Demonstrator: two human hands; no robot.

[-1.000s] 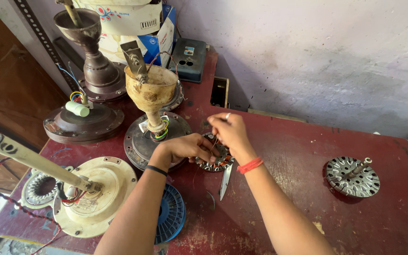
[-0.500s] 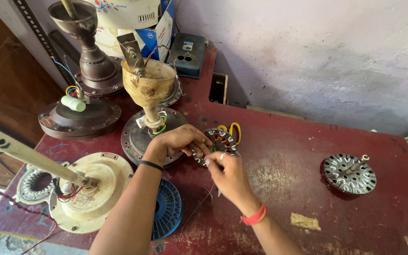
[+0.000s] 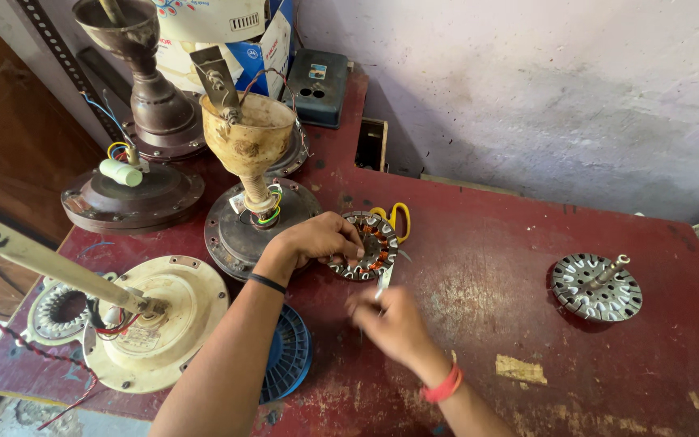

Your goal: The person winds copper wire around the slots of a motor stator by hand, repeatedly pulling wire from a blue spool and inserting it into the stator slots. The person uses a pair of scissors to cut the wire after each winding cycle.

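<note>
Fingers of the left hand (image 3: 317, 241) clamp the round copper-wound stator (image 3: 368, 246). Just below, the blurred right hand (image 3: 394, 322) grips a thin metal blade (image 3: 385, 277). A slip could nick the windings.

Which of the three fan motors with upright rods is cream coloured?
The cream motor nearest the front left corner of the table; the other two, behind it, are dark brown.

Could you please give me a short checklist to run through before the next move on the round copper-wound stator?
1. Left hand steadies the round copper-wound stator: ok.
2. Stator lies flat on the red worn table: ok.
3. Right hand grips the thin metal blade: cannot tell, blurred.
4. Yellow-handled scissors lie beside the stator: ok.
5. Grey finned rotor disc lies apart from both hands: ok.
</note>
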